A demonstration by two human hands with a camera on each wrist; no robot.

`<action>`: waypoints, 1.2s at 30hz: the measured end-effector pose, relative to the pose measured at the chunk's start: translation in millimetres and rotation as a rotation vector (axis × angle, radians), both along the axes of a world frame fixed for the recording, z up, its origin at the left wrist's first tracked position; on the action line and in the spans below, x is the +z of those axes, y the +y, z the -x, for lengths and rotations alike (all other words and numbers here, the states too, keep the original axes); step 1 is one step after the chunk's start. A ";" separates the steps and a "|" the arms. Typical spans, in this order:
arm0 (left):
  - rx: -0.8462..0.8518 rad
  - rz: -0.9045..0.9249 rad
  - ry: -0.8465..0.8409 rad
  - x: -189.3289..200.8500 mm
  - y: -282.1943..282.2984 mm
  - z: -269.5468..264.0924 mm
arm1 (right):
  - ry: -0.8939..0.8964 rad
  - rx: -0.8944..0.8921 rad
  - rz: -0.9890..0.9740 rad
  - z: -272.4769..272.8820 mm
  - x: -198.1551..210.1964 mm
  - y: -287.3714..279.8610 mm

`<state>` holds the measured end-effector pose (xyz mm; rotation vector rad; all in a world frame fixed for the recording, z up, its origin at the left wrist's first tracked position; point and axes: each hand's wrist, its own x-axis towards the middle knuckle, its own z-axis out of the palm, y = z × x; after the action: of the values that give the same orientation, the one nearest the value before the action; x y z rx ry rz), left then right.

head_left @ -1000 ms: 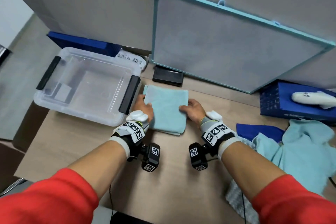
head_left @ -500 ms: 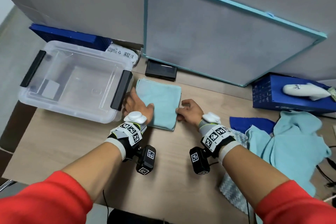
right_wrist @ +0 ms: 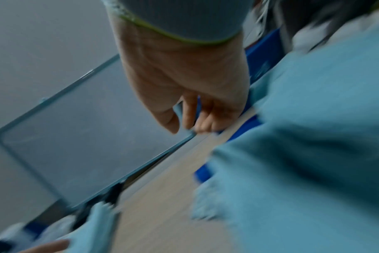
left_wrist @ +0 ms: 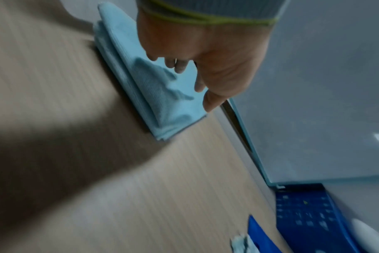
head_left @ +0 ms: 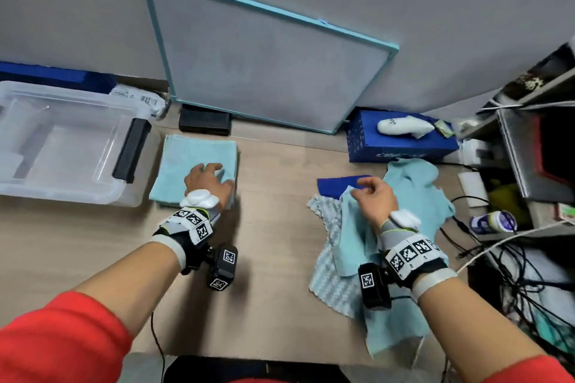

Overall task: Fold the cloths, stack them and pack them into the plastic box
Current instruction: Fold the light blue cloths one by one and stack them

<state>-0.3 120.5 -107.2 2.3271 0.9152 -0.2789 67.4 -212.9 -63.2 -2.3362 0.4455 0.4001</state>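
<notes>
Wood-grain worktop (head_left: 280, 165) against a grey wall, with a teal-framed board (head_left: 264, 65) leaning at the back edge. Clear plastic box (head_left: 62, 190) at the left edge, holding no cloth yet. Loose pile of cloths (head_left: 417, 196) toward the right edge: pale blue ones over a patterned grey one and a dark blue one.

Changed within the last second: both hands flanked the folded cloth (head_left: 186, 162) beside the box; now only the left hand (head_left: 208, 183) rests on it, fingers spread and pressing flat. Right hand (head_left: 373, 199) moved across to the pile, thumb and fingers pinching an edge of a pale blue cloth (head_left: 354, 227), lifted slightly off the heap. Probably means one fold finished and the next cloth being fetched; stacking barely begun, packing not yet started.

Hard to make out: right wrist view smeared by motion, showing only a sliver of blue cloth in the pinch. Layers in the folded square visible at its edge in the left wrist view, number uncertain. Lower end of the pile cut off by the right forearm; left part of the box out of frame.
</notes>
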 end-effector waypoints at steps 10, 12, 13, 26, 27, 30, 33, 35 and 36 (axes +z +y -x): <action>-0.001 0.547 -0.100 24.0 -139.2 32.0 | 0.202 0.252 0.264 23.2 -2.1 -101.5; -0.008 0.557 -0.122 34.7 -154.4 34.1 | 0.116 0.203 0.167 22.2 7.0 -106.2; -0.006 0.569 -0.133 41.8 -162.2 35.5 | 0.074 0.193 0.146 21.8 11.5 -110.3; -0.594 0.582 -0.324 134.5 -272.3 -8.2 | -0.242 0.361 -0.326 38.6 114.0 -98.9; -0.588 0.585 -0.360 140.8 -268.5 -9.0 | -0.251 0.346 -0.344 38.8 118.6 -97.9; -0.556 0.722 -0.426 160.5 -246.4 -5.5 | -0.380 0.262 -0.395 35.5 133.5 -91.5; -0.550 0.765 -0.471 197.5 -214.5 5.9 | -0.379 0.527 -0.496 32.7 163.4 -63.1; -0.527 0.726 -0.496 219.1 -186.9 15.9 | -0.297 0.731 -0.549 35.9 180.5 -37.1; -0.514 0.700 -0.524 229.8 -170.1 23.6 | -0.293 0.777 -0.562 37.7 186.9 -22.4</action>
<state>-23.8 -49.6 122.7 1.7849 -0.0616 -0.1450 29.7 -235.3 123.7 -1.8753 -0.6642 0.4508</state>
